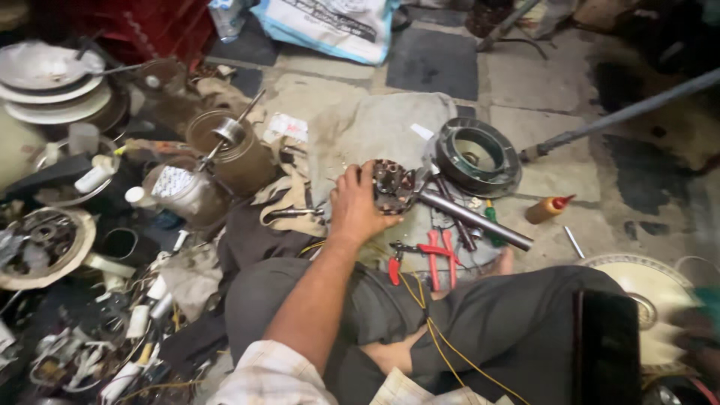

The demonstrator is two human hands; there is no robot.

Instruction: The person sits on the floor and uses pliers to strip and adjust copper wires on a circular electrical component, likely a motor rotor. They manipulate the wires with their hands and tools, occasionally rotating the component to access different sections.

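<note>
Motor stator [395, 186]: round, dark, with copper-brown windings set in a ring around a central opening. It sits on a grey cloth [375, 124] on the floor, just beyond the fingertips of the left hand [358, 206]. A steel shaft [472, 218] runs from the stator's right side, long axis slanting away to the right and toward the person, far end pointing to the lower right.

Left hand: arm extended forward over the bent knee, palm down, fingers curled over the near-left rim of the stator, gripping it. Right hand not visible.

Right of the hand, below the shaft: red-handled pliers [439, 255] lying on the cloth. Farther right, beyond the stator: dark ring-shaped housing [478, 155]. Yellow wire [427, 319] trails back across the leg.
</note>
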